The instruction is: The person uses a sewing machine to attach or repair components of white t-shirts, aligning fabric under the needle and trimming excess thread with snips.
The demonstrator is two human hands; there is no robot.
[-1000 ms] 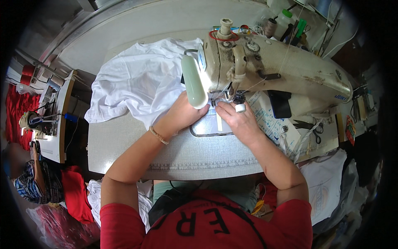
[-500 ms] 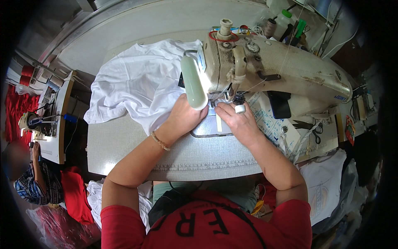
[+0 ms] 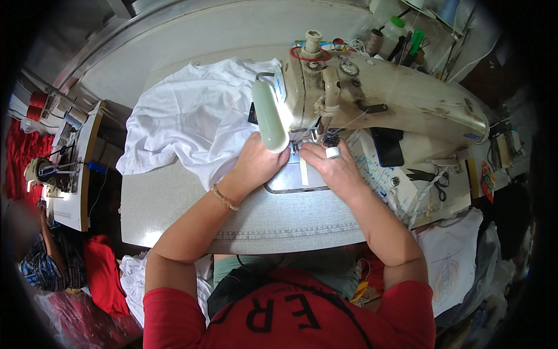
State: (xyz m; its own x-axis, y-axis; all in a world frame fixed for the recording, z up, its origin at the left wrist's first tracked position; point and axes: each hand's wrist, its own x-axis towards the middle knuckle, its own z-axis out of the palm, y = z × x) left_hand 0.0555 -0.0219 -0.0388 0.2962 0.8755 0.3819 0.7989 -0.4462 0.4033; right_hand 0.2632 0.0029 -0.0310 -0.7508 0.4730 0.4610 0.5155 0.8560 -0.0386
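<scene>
Garment: white garment [image 3: 197, 122] lies mostly heaped on the grey table [image 3: 174, 203] left of the sewing machine [image 3: 378, 99], one edge drawn in toward the needle area.
Left hand: left hand [image 3: 258, 163] lies flat, palm down, fingers curled lightly on the cloth edge just beside the machine's pale green lamp [image 3: 268, 119]; pressing, not clutching.
Right hand: right hand [image 3: 331, 168] rests at the metal plate [image 3: 293, 177] under the needle, fingertips pinched together near a small white cap-like piece [image 3: 332, 153]; whether it grips cloth or that piece cannot be told.
Stage: judged early in a seam; nearly all the cloth sits ahead of the needle, little or none shows behind it.
Left to do: judged, the rest of that edge.
Hidden: needle, presser foot and any stitching are covered by the lamp and both hands.
Hard to make out: a pale strip [image 3: 303, 170] on the plate, label or tape, unclear.
Cut off: table's near edge behind the person's red shirt [image 3: 279, 314].
Nearby: black scissors [image 3: 433, 177], another white piece [image 3: 450, 267] hanging at right.
</scene>
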